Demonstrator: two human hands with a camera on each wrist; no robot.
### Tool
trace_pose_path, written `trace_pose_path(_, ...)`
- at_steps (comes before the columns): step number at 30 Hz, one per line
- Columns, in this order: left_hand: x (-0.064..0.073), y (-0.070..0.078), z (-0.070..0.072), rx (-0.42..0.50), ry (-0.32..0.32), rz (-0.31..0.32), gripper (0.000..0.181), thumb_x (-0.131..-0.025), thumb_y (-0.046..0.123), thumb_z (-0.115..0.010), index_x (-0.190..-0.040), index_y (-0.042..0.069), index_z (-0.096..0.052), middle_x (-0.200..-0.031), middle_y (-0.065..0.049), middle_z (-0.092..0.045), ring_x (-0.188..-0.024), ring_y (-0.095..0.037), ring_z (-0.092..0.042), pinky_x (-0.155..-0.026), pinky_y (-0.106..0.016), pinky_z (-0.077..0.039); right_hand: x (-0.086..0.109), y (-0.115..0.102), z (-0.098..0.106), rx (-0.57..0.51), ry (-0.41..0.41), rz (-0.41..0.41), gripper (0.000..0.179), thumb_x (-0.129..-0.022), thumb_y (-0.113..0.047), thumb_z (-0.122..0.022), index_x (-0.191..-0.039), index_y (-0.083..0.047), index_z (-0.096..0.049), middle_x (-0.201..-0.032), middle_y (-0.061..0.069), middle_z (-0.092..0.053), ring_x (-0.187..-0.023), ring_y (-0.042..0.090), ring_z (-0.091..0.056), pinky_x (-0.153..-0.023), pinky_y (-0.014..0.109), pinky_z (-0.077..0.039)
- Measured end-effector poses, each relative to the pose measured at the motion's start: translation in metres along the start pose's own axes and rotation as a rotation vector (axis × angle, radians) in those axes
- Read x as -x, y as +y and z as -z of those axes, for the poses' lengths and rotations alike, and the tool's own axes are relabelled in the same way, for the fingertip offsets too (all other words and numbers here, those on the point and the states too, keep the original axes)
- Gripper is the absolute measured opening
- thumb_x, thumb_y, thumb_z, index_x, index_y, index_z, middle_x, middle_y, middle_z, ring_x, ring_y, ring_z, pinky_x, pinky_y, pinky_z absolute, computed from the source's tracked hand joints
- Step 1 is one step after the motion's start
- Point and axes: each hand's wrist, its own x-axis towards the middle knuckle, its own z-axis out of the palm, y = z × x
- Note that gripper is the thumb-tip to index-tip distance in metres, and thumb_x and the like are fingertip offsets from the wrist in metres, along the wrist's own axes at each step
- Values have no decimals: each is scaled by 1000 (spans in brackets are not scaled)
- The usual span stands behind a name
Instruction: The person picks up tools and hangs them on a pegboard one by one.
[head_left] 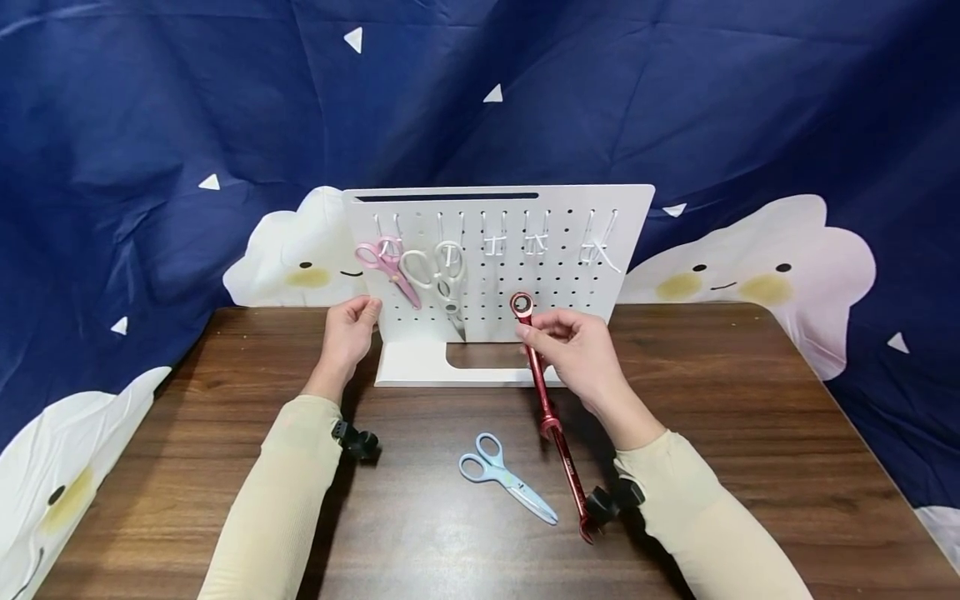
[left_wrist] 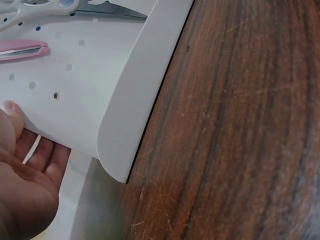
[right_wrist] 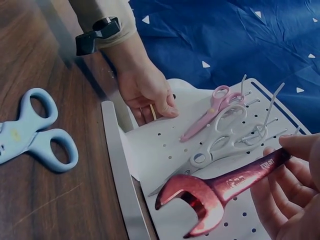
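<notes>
A white pegboard [head_left: 555, 267] stands on the table. My left hand [head_left: 350, 337] grips its left edge, thumb on the front and fingers behind, as the left wrist view shows. My right hand [head_left: 581, 350] pinches a red combination wrench [head_left: 537, 375] near its ring end, in front of the board; its open end points down, large in the right wrist view. Below it, a second red wrench [head_left: 572, 479] seems to lie on the table, the two overlapping where they meet. Pink scissors [head_left: 390, 268] and white scissors [head_left: 442, 287] hang on the board.
Blue scissors [head_left: 506, 477] lie on the wooden table [head_left: 225, 467], left of the lower wrench. Several white hooks [head_left: 536, 242] stick out of the board to the right of the white scissors. A dark blue curtain [head_left: 480, 100] hangs behind the table.
</notes>
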Motion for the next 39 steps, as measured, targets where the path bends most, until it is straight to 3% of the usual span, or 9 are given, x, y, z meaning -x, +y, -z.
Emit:
trace_pose_path(10,0,3,3,7,6,6,31,-111,13,-60,-120,-15,-72,-76,19,-66,-81,3,-60,-85,-18,-60,-10,-10,-9,-6,11,39,21,-97,-11,-80,-101,9,-75,-72,-11,-73,-64,4,-67,-62,21,-56)
trace_pose_path(17,2,3,2,15,8,10,31,-111,12,-60,-119,-15,-71,-76,19,-66,-81,1,-60,-82,-18,-59,-15,-19,-14,-2,22,57,20,-98,-13,-80,-100,5,-75,-73,-11,-73,-58,5,-65,-53,22,-53)
trace_pose_path(24,3,2,1,-15,-10,2,32,-112,13,-59,-118,-15,-71,-77,18,-67,-81,3,-60,-83,-16,-59,-22,-28,-18,-6,66,75,20,-96,-15,-82,-99,3,-75,-72,-13,-70,-62,5,-63,-59,22,-56)
trace_pose_path(39,1,-1,1,-31,5,-25,32,-112,15,-60,-112,-15,-73,-69,14,-62,-74,-1,-54,-72,-11,-50,-38,-35,-26,-63,73,56,14,-99,-12,-79,-97,1,-74,-70,-10,-72,-60,8,-66,-60,23,-60)
